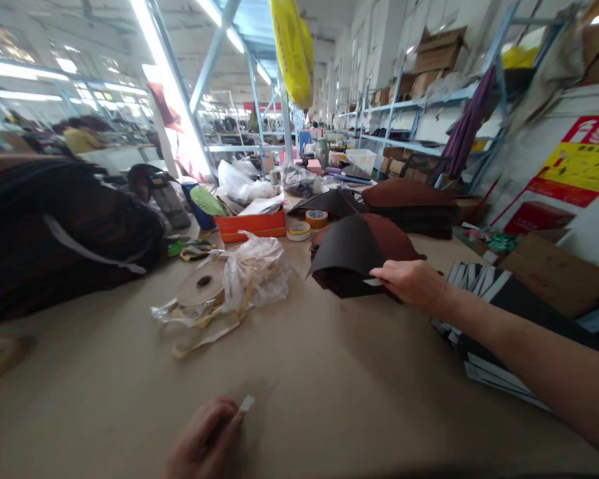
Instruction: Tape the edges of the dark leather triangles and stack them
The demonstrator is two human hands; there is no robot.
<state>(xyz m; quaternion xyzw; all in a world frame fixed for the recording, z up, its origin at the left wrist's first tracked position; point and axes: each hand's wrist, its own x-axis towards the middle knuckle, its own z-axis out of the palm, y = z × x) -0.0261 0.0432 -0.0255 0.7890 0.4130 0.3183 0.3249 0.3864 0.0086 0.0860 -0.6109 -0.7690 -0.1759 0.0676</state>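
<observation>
My right hand [413, 285] reaches out over the table and pinches the near edge of a black and brown sheet [347, 246], which bends up in an arch above more dark sheets. A small pale piece shows under the fingers of that hand. Low in the view, my left hand [207, 436] is closed, and a small whitish strip [247, 403] sticks out between its thumb and fingers. That hand is slightly blurred, and the rest of the strip is hidden in it. Under my right forearm lies a stack of black pieces with white strips [484, 286].
A tape roll [192, 285] in clear plastic [259, 266] lies mid-table. Behind it stand an orange box [252, 226] and smaller tape rolls [299, 231]. A dark bag [64, 233] fills the left; a brown and black stack [409, 203] sits at the back right.
</observation>
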